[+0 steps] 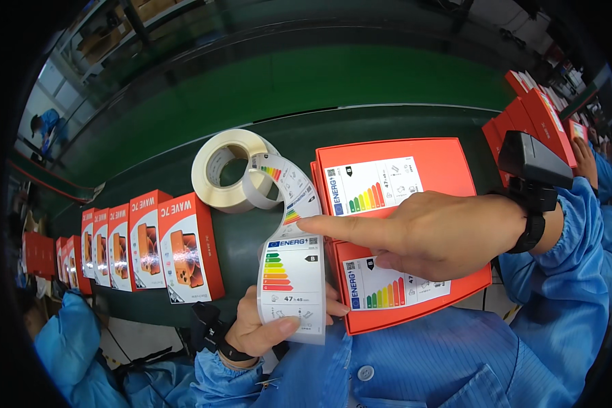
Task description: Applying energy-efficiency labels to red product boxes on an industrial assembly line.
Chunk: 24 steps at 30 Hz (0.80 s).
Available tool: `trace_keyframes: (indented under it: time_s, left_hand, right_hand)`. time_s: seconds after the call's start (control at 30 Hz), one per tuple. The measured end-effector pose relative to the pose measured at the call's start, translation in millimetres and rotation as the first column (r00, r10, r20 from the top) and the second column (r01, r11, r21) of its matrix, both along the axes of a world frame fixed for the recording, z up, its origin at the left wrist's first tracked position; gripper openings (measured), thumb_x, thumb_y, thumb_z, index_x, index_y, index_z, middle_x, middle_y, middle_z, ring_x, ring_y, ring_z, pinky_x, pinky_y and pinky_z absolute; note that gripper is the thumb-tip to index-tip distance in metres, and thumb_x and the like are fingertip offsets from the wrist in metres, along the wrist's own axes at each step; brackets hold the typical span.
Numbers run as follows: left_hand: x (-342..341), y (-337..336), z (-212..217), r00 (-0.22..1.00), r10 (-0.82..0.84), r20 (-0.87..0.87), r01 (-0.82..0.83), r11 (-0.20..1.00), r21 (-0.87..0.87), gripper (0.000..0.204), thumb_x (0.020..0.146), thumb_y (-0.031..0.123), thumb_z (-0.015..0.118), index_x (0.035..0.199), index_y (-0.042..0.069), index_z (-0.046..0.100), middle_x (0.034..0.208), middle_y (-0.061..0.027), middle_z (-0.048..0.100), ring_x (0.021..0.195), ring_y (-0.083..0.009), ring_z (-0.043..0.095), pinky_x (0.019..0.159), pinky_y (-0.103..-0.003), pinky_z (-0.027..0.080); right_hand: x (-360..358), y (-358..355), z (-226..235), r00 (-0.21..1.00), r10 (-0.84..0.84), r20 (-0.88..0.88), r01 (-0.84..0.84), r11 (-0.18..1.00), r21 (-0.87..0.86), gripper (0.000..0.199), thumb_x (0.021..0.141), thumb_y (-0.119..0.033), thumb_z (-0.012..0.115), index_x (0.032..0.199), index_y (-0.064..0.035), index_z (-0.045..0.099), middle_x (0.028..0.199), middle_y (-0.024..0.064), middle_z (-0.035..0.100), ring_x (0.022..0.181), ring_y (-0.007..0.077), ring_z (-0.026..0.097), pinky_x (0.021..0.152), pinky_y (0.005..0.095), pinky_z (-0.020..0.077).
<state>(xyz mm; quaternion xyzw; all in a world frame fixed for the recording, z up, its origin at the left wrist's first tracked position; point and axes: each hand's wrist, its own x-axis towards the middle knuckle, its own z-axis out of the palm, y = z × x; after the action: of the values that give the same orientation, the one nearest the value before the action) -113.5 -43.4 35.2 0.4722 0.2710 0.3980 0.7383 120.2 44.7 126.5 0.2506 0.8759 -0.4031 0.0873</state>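
Note:
My left hand (265,330) pinches the lower end of a strip of energy labels (284,268), thumb on the printed face and fingers behind. The strip curls up to a white label roll (214,197) lying on the bench. My right hand (421,234) reaches across from the right with its index finger stretched out, its tip at the strip's right edge. Its other fingers are partly curled and partly hidden. Beneath it lie two red boxes, a far box (449,163) and a near box (472,279), each bearing an energy label.
Red and white phone boxes (192,248) stand in a row at the left. More red boxes (540,122) are stacked at the far right, where another person's hand (583,160) shows. A green belt surface (265,88) runs behind the bench. Another blue sleeve (68,343) is at the lower left.

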Motion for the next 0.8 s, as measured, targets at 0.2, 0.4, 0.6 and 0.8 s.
trace_keyframes:
  time_s: [0.2,0.4,0.6,0.8]
  left_hand:
    - [7.1,0.0,2.4,0.990,0.099,-0.105,-0.108,0.990,-0.088,0.075,0.071,0.034,0.061,0.118,-0.019,0.036,0.099,-0.0311,0.056,0.084,-0.0365,0.064,0.068,-0.037,0.055]
    - [5.8,-0.2,0.8,0.991,0.080,-0.105,-0.087,0.994,-0.072,0.075,0.071,0.034,0.060,0.118,-0.019,0.036,0.099,-0.0308,0.057,0.084,-0.0360,0.064,0.071,-0.039,0.053]
    - [6.3,-1.7,0.6,0.989,0.088,-0.117,-0.096,0.994,-0.057,0.074,0.072,0.035,0.060,0.117,-0.019,0.037,0.095,-0.0291,0.059,0.084,-0.0340,0.064,0.076,-0.039,0.051]
    - [6.8,-2.3,1.4,0.984,0.101,-0.143,-0.099,0.995,0.025,0.071,0.074,0.037,0.059,0.115,-0.017,0.041,0.086,-0.0253,0.063,0.084,-0.0305,0.063,0.082,-0.038,0.048]
  right_hand:
    - [-0.4,1.2,-3.8,0.999,0.021,0.040,-0.022,0.999,0.037,0.075,0.077,0.003,0.051,0.141,-0.0052,0.013,0.065,0.0173,0.055,0.056,0.0294,0.053,0.050,0.0397,0.0388]
    - [0.7,1.6,-6.6,0.999,0.026,0.025,-0.028,0.999,0.042,0.073,0.077,0.002,0.050,0.141,-0.0034,0.014,0.062,0.0164,0.054,0.054,0.0291,0.052,0.049,0.0389,0.0381]
    - [-0.8,0.6,-4.1,1.000,0.000,0.018,-0.001,0.999,0.046,0.071,0.078,0.000,0.050,0.140,-0.0028,0.016,0.061,0.0157,0.053,0.054,0.0292,0.052,0.049,0.0386,0.0381]
    - [-4.4,-0.7,3.0,0.998,-0.023,0.056,0.021,0.999,0.034,0.071,0.076,0.000,0.052,0.139,-0.0022,0.020,0.062,0.0149,0.055,0.056,0.0293,0.054,0.051,0.0387,0.0395]
